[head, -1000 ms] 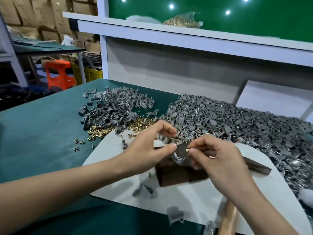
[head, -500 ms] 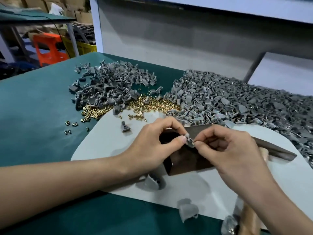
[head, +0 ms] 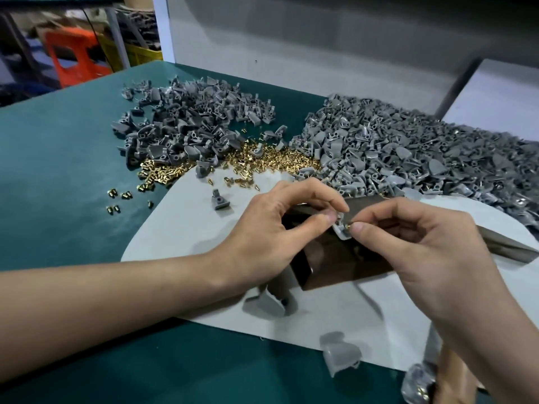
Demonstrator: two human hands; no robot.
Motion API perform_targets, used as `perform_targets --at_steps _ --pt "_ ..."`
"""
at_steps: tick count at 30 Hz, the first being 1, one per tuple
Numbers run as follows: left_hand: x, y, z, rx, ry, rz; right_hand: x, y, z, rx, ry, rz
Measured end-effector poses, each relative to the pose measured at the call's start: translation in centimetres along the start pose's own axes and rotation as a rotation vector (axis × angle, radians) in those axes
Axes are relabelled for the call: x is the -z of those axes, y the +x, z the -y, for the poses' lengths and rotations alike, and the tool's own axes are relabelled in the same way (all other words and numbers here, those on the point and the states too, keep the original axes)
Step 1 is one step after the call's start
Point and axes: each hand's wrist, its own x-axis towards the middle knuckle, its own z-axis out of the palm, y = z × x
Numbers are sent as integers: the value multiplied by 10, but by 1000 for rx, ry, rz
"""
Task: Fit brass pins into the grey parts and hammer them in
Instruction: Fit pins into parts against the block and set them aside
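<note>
1. Head view, hands: a grey part (head: 341, 231) is pinched btw thumb and index finger of the L hand (head: 271, 228), just above a dark block (head: 335, 266). The other L fingers are curled loosely behind it.
2. Head view, pin: a brass pin (head: 347, 226) is pinched btw thumb and index tip of the R hand (head: 414, 249) and is held against the grey part's side. Whether it sits in a hole cannot be told. The remaining R fingers are folded toward the palm.
3. Head view, surface: the dark block is set on a white sheet (head: 180, 234), which is laid on a green table (head: 58, 170). A loose grey piece (head: 220, 199) is seen on the sheet left of the hands.
4. Head view, stock: a brass pin pile (head: 262, 160) is spread at the sheet's far edge, flanked by a smaller grey pile (head: 189, 123) on the left and a larger grey pile (head: 408, 153) on the right.
5. Head view, tool: a wooden hammer handle (head: 455, 371) is seen bottom right, partly hidden by the R forearm.
6. Head view, bkgd: an orange stool (head: 70, 59) is seen far left, blurred.
</note>
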Motion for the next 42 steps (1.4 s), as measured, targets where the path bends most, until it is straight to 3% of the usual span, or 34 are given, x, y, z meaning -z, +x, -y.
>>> perform_targets --at_steps 25,42 --pt "0 -1 -4 22 -15 36 6 1 2 -47 -78 13" --pt "1 -1 -6 58 -26 55 8 3 5 -102 22 48"
